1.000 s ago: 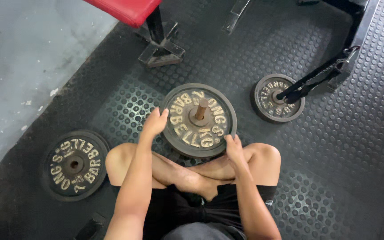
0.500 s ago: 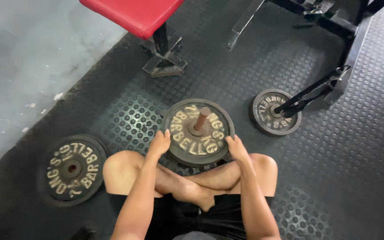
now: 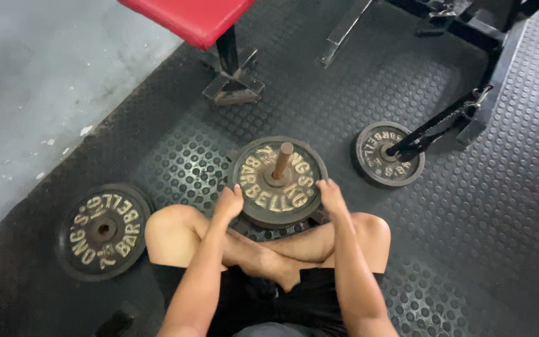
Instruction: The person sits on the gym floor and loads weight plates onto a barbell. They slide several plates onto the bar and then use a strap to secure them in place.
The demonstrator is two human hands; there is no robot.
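Observation:
I sit cross-legged on a black studded rubber floor. In front of my shins a round iron weight plate (image 3: 279, 181) with raised lettering sits on an upright rusty bar end (image 3: 282, 160). My left hand (image 3: 229, 203) grips the plate's near left rim. On the near right rim my right hand (image 3: 330, 195) holds the same plate. The plate looks slightly tilted and raised off the floor.
A second large plate (image 3: 102, 228) lies flat at my left knee. A smaller plate (image 3: 387, 153) lies to the right with a black bar (image 3: 438, 125) resting on it. A red padded bench (image 3: 188, 19) on a metal foot (image 3: 232, 84) stands ahead, grey concrete to the left.
The view has tipped down and the plate sits nearer my legs. Both hands have stayed on its rim, sliding closer to me along with it.

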